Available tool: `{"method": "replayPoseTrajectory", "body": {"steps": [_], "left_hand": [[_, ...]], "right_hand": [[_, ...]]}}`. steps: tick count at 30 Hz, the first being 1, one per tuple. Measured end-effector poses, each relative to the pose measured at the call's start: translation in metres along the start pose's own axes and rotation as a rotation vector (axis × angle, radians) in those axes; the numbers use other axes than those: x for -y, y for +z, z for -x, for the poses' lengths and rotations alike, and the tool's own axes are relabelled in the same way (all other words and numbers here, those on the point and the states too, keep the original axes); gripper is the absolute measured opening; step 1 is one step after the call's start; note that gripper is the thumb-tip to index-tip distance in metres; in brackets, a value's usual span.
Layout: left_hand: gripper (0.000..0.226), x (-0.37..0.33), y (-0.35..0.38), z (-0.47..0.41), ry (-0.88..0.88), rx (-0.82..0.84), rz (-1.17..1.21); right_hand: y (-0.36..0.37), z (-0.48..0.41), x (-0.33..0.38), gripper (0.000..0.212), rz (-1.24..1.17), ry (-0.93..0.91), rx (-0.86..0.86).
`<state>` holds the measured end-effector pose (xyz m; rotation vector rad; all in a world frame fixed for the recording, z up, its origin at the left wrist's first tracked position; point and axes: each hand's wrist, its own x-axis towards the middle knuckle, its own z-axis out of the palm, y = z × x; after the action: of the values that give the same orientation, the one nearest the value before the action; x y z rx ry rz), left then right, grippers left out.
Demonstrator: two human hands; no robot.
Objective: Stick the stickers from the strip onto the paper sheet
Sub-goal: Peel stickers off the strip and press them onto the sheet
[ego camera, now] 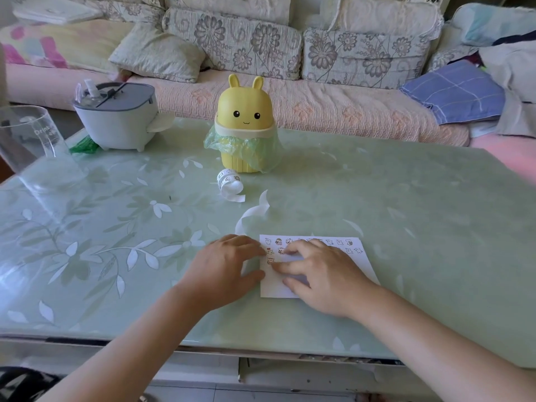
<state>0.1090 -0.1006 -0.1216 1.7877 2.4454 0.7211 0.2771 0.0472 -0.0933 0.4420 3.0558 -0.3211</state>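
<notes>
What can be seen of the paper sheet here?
The paper sheet is white, rectangular and lies flat on the pale green table near its front edge. Small cartoon stickers line its upper rows; the lower part is blank. The left hand rests at its left edge, and the right hand presses on its middle.

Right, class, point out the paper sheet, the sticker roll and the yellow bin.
paper sheet (271, 288), head view, bare lower left corner.
sticker roll (229, 181), head view, the coiled part.
yellow bin (245, 111), head view, the lid with the face.
</notes>
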Motion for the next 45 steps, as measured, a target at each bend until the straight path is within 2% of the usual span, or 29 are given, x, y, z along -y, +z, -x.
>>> {"method": "replayPoseTrajectory", "body": {"steps": [4, 7, 9, 13, 15, 21, 23, 25, 28, 29, 31, 34, 37, 39, 42, 45], "left_hand": [[0.071, 0.002, -0.009, 0.001, -0.029, 0.026, 0.177], [0.081, 0.009, -0.014, 0.002, -0.049, -0.021, 0.260], [0.079, 0.011, -0.017, 0.003, -0.099, -0.045, 0.287], [0.057, 0.014, -0.018, 0.003, -0.117, -0.109, 0.350], [0.053, 0.015, -0.018, 0.002, -0.133, -0.135, 0.390], [0.071, 0.018, -0.027, 0.000, -0.159, -0.125, 0.443], [0.079, 0.021, -0.032, -0.001, -0.176, -0.188, 0.431], [0.071, 0.022, -0.037, -0.001, -0.239, -0.323, 0.358], [0.029, 0.013, -0.049, -0.003, -0.385, -0.558, 0.315], [0.018, 0.010, -0.054, -0.003, -0.424, -0.574, 0.318], [0.014, 0.005, -0.061, -0.004, -0.502, -0.469, 0.373], [0.018, 0.004, -0.062, -0.006, -0.554, -0.303, 0.556], [0.008, 0.004, -0.060, -0.008, -0.545, -0.313, 0.745], [0.005, 0.005, -0.062, -0.009, -0.584, -0.369, 0.845], [0.008, 0.009, -0.068, -0.008, -0.610, -0.380, 0.850], [0.012, 0.015, -0.071, -0.006, -0.592, -0.323, 0.716]], "right_hand": [[-0.005, -0.011, 0.002, 0.028, -0.153, 0.087, -0.098], [-0.013, -0.023, 0.012, 0.019, -0.284, 0.166, -0.169], [-0.016, -0.033, 0.019, 0.019, -0.417, 0.218, -0.163], [-0.018, -0.050, 0.035, 0.018, -0.748, 0.251, -0.048], [-0.021, -0.057, 0.042, 0.018, -0.854, 0.247, -0.020], [-0.029, -0.071, 0.056, 0.011, -0.993, 0.223, 0.024], [-0.029, -0.076, 0.056, 0.011, -1.033, 0.264, -0.005], [-0.028, -0.081, 0.056, 0.011, -1.110, 0.306, -0.050], [-0.025, -0.086, 0.058, 0.009, -1.220, 0.350, -0.107], [-0.025, -0.087, 0.058, 0.006, -1.256, 0.361, -0.117], [-0.024, -0.090, 0.060, 0.005, -1.318, 0.374, -0.135], [-0.023, -0.092, 0.063, 0.005, -1.339, 0.370, -0.145], [-0.022, -0.091, 0.068, 0.021, -1.314, 0.374, -0.134], [-0.023, -0.090, 0.071, 0.018, -1.274, 0.357, -0.123], [-0.027, -0.089, 0.073, 0.008, -1.188, 0.325, -0.123], [-0.031, -0.093, 0.068, 0.009, -0.982, 0.348, -0.283]]}}
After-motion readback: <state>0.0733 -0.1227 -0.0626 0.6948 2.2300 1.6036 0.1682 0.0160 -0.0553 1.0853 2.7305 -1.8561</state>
